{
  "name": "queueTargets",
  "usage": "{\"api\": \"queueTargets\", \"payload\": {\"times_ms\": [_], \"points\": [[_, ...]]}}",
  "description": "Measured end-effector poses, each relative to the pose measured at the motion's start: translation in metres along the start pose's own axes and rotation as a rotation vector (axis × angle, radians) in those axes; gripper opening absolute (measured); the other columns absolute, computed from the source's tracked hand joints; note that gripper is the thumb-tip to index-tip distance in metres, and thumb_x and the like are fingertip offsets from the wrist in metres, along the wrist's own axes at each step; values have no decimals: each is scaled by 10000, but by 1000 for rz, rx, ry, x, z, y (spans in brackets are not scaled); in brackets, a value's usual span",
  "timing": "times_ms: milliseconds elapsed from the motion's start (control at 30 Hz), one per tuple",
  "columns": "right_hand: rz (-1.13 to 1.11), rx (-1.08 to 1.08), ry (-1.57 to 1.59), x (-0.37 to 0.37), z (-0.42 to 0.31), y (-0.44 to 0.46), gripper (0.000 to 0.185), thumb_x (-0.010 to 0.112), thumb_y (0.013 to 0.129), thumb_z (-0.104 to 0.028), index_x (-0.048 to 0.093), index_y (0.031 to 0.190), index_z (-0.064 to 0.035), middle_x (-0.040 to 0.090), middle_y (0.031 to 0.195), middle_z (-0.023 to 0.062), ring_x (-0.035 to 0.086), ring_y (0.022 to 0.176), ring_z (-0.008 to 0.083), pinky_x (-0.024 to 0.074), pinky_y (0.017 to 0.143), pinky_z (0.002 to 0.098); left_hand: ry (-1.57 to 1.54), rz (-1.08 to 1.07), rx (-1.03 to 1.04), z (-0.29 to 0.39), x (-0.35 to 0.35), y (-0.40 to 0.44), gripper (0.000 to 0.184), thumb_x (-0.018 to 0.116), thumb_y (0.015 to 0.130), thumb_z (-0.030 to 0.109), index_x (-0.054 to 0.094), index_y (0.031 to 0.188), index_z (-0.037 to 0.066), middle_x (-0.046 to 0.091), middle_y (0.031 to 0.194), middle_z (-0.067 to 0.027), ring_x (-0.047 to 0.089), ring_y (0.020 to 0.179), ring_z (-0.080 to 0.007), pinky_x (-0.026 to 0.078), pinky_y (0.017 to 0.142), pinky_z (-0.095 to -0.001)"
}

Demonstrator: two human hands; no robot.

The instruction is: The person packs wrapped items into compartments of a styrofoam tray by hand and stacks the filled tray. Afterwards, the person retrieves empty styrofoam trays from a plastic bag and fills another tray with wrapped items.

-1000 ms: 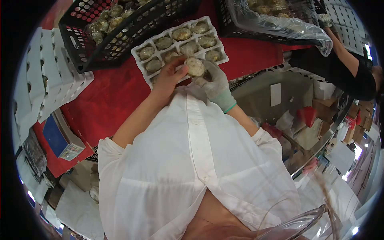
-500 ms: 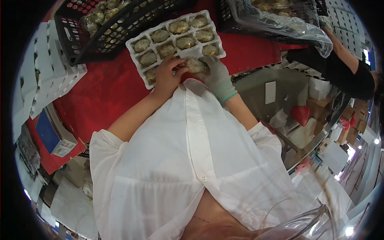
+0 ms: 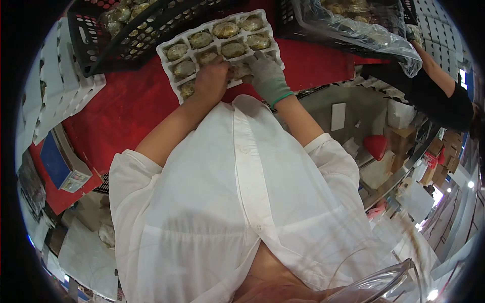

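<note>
A white compartment tray [image 3: 162, 54] lies on the red table before me, holding several oval, speckled brown-green items [image 3: 227, 30] in clear wrap. Over its near rows, my bare left hand [image 3: 212, 80] has its fingers curled against one wrapped oval item [image 3: 239, 70]. My right hand [image 3: 269, 76], in a grey glove with a green cuff, presses the same item from the other side. Both hands partly hide that item, so whether it rests fully in its compartment is unclear. The glove also covers the tray's near right compartments.
At the upper left a black perforated crate [image 3: 96, 55] holds more wrapped items. A plastic-lined crate [image 3: 323, 38] stands at the upper right, near another person's arm [image 3: 434, 68]. White trays [image 3: 65, 81] are stacked at left, above a blue box [image 3: 56, 159].
Both hands have moved forward over the tray, carrying the wrapped item away from my body. My glove now covers the right-hand compartment whose item showed before.
</note>
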State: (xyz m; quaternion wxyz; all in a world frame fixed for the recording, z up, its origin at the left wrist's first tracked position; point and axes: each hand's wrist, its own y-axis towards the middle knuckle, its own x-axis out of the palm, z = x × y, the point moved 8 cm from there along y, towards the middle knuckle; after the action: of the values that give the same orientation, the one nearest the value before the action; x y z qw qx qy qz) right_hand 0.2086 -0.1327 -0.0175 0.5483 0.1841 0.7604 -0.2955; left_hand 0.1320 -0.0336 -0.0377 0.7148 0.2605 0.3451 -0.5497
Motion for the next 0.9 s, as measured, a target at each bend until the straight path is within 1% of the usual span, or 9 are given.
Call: {"api": "queueTargets", "payload": {"times_ms": [100, 267, 433, 500, 633, 700, 767, 833, 900], "points": [[-98, -47, -68, 6, -1, 4, 387, 738, 739, -177, 612, 1101, -120, 575, 1081, 122, 619, 995, 339, 531, 800, 433, -169, 21, -41, -8, 4, -3, 174, 704, 763, 134, 667, 914, 55, 599, 929, -123, 632, 823, -335, 514, 699, -429], [-23, -52, 80, 7, 4, 0, 331, 700, 755, -159, 637, 1078, -122, 590, 1099, 123, 626, 983, 328, 528, 810, 431, -81, 20, -57, 2, -1, -5, 240, 724, 754, 141, 634, 961, 59, 600, 973, -126, 634, 831, -340, 516, 690, -431], [-51, -92, -49, 7, 3, 9, 245, 646, 793, -142, 671, 1035, -106, 610, 1091, 106, 641, 967, 298, 534, 814, 411, -60, 96, -106, 5, -11, 2, 368, 724, 765, 151, 563, 1085, 66, 604, 1046, -148, 646, 852, -344, 518, 667, -442], [-95, -89, -112, 11, 6, 15, 221, 631, 805, -142, 681, 1017, -102, 621, 1078, 101, 643, 971, 285, 535, 818, 405, 61, -57, 53, 6, 2, 13, 410, 715, 771, 150, 526, 1127, 77, 633, 1009, -155, 657, 847, -347, 524, 661, -449], [-187, -102, -102, 24, 4, 20, 182, 616, 813, -143, 697, 968, -95, 655, 1043, 93, 640, 991, 278, 536, 821, 404, 223, -240, 77, 7, 9, 35, 394, 713, 757, 142, 538, 1107, 95, 662, 937, -150, 665, 835, -339, 530, 655, -444], [-167, -82, -80, 25, 2, 20, 171, 610, 815, -138, 703, 953, -96, 666, 1026, 98, 641, 994, 281, 538, 814, 406, 290, -386, 26, 12, 16, 43, 445, 718, 734, 155, 521, 1129, 99, 657, 902, -154, 645, 869, -357, 502, 718, -469], [-21, -141, -170, 22, -3, 16, 160, 602, 832, -148, 706, 938, -88, 673, 1026, 116, 655, 984, 284, 542, 801, 406, 295, -346, 97, 13, 19, 44, 434, 724, 732, 155, 534, 1118, 98, 666, 904, -152, 656, 855, -344, 516, 697, -455], [-36, -160, -165, 29, 0, 17, 166, 602, 834, -159, 704, 941, -83, 677, 1011, 118, 660, 962, 280, 541, 794, 405, 300, -304, 169, 12, 19, 45, 422, 730, 730, 156, 547, 1106, 97, 674, 906, -149, 667, 842, -331, 530, 677, -442], [-49, -177, -160, 31, 4, 18, 174, 602, 835, -170, 701, 945, -77, 681, 996, 120, 666, 940, 276, 540, 787, 404, 133, -243, 260, 12, 14, 48, 428, 745, 719, 189, 557, 1089, 86, 669, 883, -136, 663, 832, -338, 525, 707, -443]]}}
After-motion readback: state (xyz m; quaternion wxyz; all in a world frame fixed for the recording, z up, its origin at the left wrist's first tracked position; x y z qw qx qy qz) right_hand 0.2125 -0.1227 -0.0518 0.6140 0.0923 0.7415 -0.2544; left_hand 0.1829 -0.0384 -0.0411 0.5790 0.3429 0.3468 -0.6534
